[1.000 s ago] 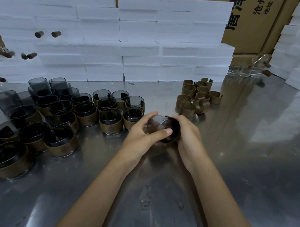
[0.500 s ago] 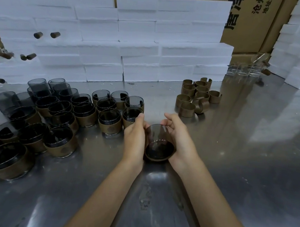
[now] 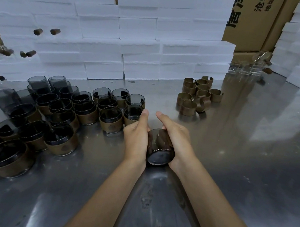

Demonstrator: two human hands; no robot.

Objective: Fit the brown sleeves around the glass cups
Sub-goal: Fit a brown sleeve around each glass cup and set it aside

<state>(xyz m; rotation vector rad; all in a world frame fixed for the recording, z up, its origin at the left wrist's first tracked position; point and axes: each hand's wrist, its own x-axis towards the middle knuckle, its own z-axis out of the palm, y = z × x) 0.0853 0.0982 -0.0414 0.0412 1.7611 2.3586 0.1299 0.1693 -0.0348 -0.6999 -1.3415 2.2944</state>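
A smoky dark glass cup (image 3: 159,149) sits between my two hands at the middle of the steel table, tilted so its base faces me. My left hand (image 3: 136,139) clasps its left side, thumb up. My right hand (image 3: 175,139) wraps its right side. Whether a brown sleeve is on this cup is hidden by my palms. A cluster of loose brown sleeves (image 3: 196,97) lies farther back to the right. Several cups wearing brown sleeves (image 3: 110,121) stand to the left.
Bare dark glasses (image 3: 38,84) stand at the back left. White foam blocks (image 3: 134,38) form a wall behind, with cardboard boxes (image 3: 253,22) beyond. Clear glasses (image 3: 245,68) stand at the back right. The steel table (image 3: 251,159) reaches to the right.
The cup has come down and toward me, from lying sideways to base-toward-me. Both hands shifted to clasp its sides, thumbs now raised.
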